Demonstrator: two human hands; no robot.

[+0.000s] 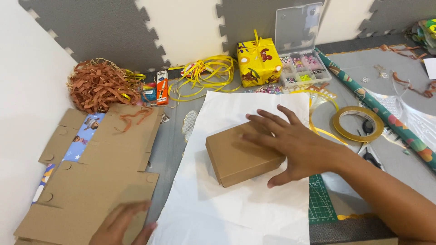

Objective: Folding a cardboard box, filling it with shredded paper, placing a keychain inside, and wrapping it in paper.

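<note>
On brown box (240,154), right hand (293,145) flat, fingers spread

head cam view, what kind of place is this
Probably a home gift-wrapping or craft spot on a foam-mat floor. The right hand rests on a brown box on white paper; a tape roll and yellow ribbon lie nearby.
</note>
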